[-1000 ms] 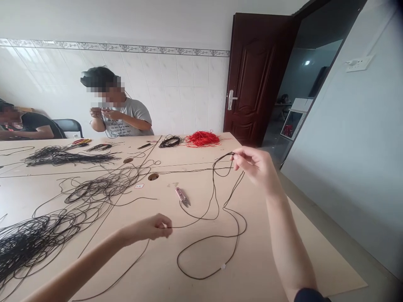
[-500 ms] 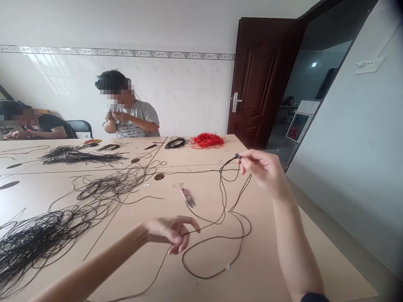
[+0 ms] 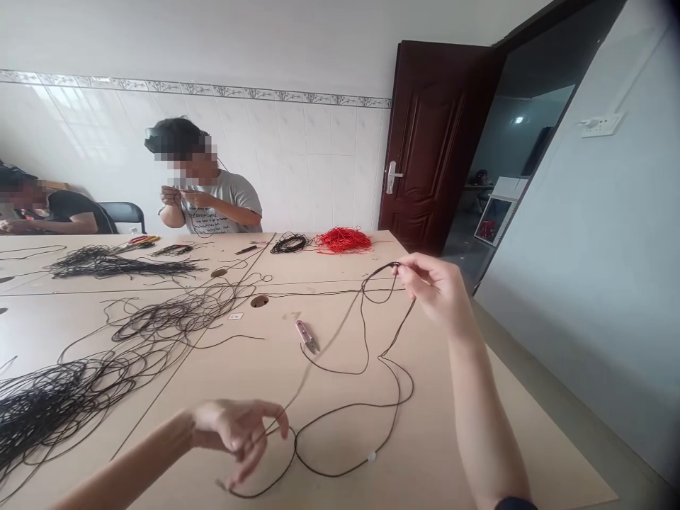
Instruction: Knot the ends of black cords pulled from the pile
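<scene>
At the right, my right hand (image 3: 433, 287) pinches several strands of thin black cord (image 3: 366, 326) between thumb and fingertips, raised over the table. The strands hang from it and loop down onto the tabletop. Low and to the left, my left hand (image 3: 239, 435) has curled, partly spread fingers; a strand from the right hand runs fairly straight and blurred into them. More of the cord curves on the table below and right of that hand, with a small whitish piece (image 3: 372, 457) on it. Pink thread snips (image 3: 307, 336) lie between the hands, farther back.
A large tangle of black cord (image 3: 47, 397) covers the table's left side. Behind are a bundle of cut cords (image 3: 127, 265), scissors (image 3: 141, 242), a black coil (image 3: 290, 243) and a red cord pile (image 3: 344, 240). Two people sit across. A brown door (image 3: 433, 142) stands open.
My left hand has moved left and toward me, and the strand between my hands has straightened. My right hand keeps its pinch. The view has shifted slightly right.
</scene>
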`<state>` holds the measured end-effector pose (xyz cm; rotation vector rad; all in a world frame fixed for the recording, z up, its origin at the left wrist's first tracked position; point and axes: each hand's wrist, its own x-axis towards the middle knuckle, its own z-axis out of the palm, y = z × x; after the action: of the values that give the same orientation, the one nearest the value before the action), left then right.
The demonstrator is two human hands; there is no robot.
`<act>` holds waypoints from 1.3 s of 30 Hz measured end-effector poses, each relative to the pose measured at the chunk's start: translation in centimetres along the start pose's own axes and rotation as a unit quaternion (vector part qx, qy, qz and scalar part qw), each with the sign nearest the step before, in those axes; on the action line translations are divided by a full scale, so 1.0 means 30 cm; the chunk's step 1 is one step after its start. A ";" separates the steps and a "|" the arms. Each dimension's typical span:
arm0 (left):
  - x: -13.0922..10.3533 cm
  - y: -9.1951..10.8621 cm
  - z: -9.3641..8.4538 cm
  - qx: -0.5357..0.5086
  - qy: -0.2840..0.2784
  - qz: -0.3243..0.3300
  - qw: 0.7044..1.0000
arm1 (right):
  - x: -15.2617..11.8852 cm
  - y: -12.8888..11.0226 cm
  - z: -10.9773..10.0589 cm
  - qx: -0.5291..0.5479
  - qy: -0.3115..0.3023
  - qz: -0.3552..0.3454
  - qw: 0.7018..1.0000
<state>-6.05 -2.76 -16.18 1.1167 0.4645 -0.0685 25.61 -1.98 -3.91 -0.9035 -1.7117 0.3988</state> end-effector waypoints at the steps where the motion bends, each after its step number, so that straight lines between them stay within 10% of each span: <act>1: 0.028 -0.009 -0.003 0.003 -0.017 -0.024 1.000 | -0.001 -0.002 0.001 0.000 -0.002 -0.002 1.000; 4: 0.145 0.043 0.011 0.014 -0.002 -0.025 1.000 | -0.002 -0.009 0.006 0.001 -0.011 -0.003 1.000; 8: 0.244 0.205 0.089 0.007 0.149 0.141 0.979 | -0.001 -0.011 0.015 -0.006 -0.016 0.001 1.000; 13: 0.263 0.278 0.273 0.034 0.356 0.347 0.867 | -0.001 -0.003 0.038 -0.023 -0.010 0.005 1.000; 17: 0.310 0.266 0.358 0.218 0.457 0.337 0.794 | 0.002 -0.001 0.066 -0.040 -0.020 0.001 0.999; 39: 0.490 0.320 0.320 -0.067 0.478 0.550 0.681 | -0.009 -0.032 0.105 0.049 0.008 0.090 0.995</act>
<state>13.04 -4.31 -10.41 1.0561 0.6159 1.6764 22.36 -2.24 -4.53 -0.9898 -1.5869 0.5895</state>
